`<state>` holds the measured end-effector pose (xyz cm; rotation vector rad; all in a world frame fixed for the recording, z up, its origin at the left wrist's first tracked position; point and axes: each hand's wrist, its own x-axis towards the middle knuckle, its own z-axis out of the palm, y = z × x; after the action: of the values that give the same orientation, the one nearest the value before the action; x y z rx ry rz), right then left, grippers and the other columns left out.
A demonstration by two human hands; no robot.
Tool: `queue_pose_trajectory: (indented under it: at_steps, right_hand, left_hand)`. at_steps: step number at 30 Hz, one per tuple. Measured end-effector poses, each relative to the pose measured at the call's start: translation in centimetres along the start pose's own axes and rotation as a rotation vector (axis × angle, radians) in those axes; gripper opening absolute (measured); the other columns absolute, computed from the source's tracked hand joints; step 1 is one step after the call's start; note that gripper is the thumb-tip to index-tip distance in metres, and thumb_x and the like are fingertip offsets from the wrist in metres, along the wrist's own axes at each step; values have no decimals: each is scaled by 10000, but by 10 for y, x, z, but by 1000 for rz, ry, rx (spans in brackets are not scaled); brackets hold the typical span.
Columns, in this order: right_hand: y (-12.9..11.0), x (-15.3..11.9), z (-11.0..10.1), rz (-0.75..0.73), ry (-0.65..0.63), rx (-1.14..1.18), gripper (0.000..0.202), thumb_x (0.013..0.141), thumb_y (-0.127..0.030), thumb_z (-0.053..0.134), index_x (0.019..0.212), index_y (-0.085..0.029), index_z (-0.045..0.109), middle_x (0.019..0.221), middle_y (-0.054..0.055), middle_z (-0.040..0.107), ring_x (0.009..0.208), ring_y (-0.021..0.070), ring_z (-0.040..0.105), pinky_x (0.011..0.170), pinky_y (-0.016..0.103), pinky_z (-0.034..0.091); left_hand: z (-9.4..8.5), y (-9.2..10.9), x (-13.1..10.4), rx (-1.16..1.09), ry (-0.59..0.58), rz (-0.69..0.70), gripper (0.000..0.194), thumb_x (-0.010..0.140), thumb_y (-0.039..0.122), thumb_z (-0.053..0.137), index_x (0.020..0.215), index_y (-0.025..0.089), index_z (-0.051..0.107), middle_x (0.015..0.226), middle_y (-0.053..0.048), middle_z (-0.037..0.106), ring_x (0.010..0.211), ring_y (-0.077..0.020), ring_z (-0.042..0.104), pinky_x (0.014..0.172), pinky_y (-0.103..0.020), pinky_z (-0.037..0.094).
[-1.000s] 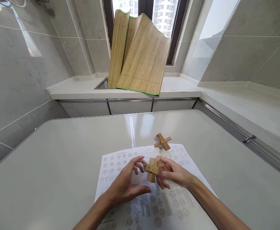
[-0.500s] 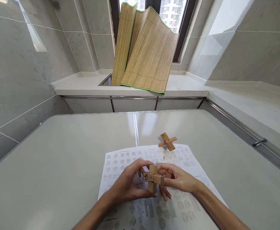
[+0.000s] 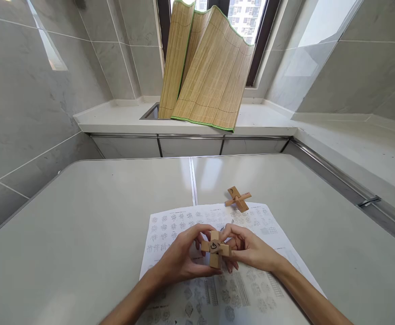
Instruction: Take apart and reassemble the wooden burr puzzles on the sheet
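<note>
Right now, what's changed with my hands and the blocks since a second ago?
Your left hand has closed on the block cluster your right hand already held. Its inked mark went from left end to middle. The wooden cross and printed sheet stayed put.

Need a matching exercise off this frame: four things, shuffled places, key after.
1. tan slatted mat with green edging
2. white printed paper sheet
3. chunky cross of light wooden blocks
4. thinner cross of flat brown wooden pieces

A. at the sheet's far edge
B. between left hand and right hand
C. upright before dark-framed window
D. spread on glossy off-white table

1-C, 2-D, 3-B, 4-A
</note>
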<state>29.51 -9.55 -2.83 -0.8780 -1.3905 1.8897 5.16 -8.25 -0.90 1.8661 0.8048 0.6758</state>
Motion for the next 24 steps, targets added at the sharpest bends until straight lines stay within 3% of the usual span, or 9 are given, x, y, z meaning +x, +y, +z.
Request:
queue_pose_trajectory:
  at_steps: [3,6,10,19,24]
  right_hand:
    - [1,-1,2,-33,109,-133,339,871,-413,829,995,-210,588,700,-26,680,611,145,637,586,254,463]
    - [2,-1,5,-97,224,-377,238,876,-353,808,986,-203,659,671,-53,584,580,110,495,558,241,368]
    - [7,0,6,-166,299,-553,134,884,-306,763,948,-202,709,641,-58,534,554,106,409,537,247,324]
    - [19,2,3,-195,323,-551,166,923,-366,714,982,-211,701,613,-12,650,549,162,577,553,280,402]
    - [20,1,2,-190,327,-540,174,950,-390,694,981,-220,678,593,-8,705,521,178,630,552,293,424]
  left_hand:
    - [2,-2,-1,18,46,-33,670,705,361,935,1257,263,568,981,3,665,770,-144,593,729,-274,493]
    - [2,-2,-1,41,76,-58,663,702,386,932,1240,256,569,963,6,653,748,-140,588,716,-276,501]
    - [3,-2,-2,34,94,-63,661,697,405,926,1225,253,558,935,13,649,750,-143,598,710,-277,514]
    - [8,-4,-2,51,88,-25,627,715,374,897,1206,261,523,907,22,659,681,-121,568,630,-248,469]
    - [7,-3,-3,-1,23,-36,583,772,342,848,1243,272,510,840,46,661,630,-106,539,586,-225,456]
